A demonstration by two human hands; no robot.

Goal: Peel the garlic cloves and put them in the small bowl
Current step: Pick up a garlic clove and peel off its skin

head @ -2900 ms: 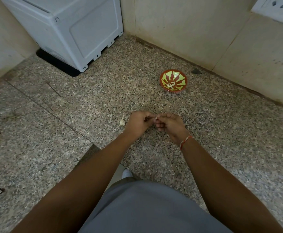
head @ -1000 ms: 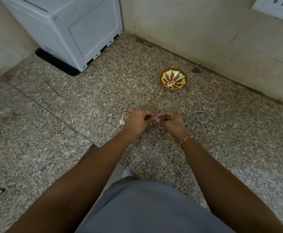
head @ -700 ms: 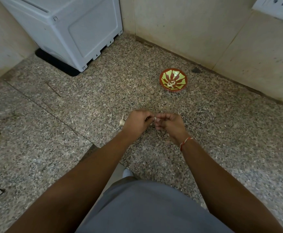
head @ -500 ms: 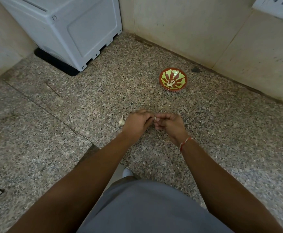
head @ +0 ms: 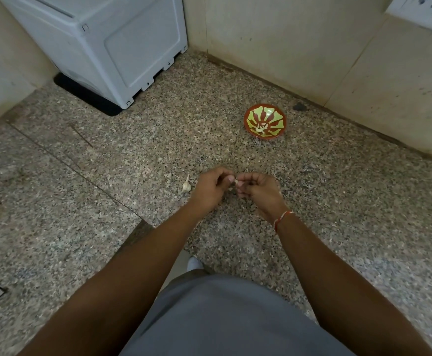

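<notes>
Both hands are meeting low over the speckled stone counter (head: 132,155). The left hand (head: 209,188) and the right hand (head: 260,192) are together pinching one small pale garlic clove (head: 235,181) between their curled fingers; the clove is showing only as a pale tip in the gap between the fingertips. A red thread band (head: 281,219) is circling the right wrist. Another garlic piece (head: 186,185), unpeeled with a pointed top, is lying on the counter just beside the left hand. The small bowl (head: 265,120), red-rimmed with a green pattern, is sitting well apart toward the wall, holding a few pale bits (head: 259,129). A white appliance (head: 102,44) is standing in the far left corner.
</notes>
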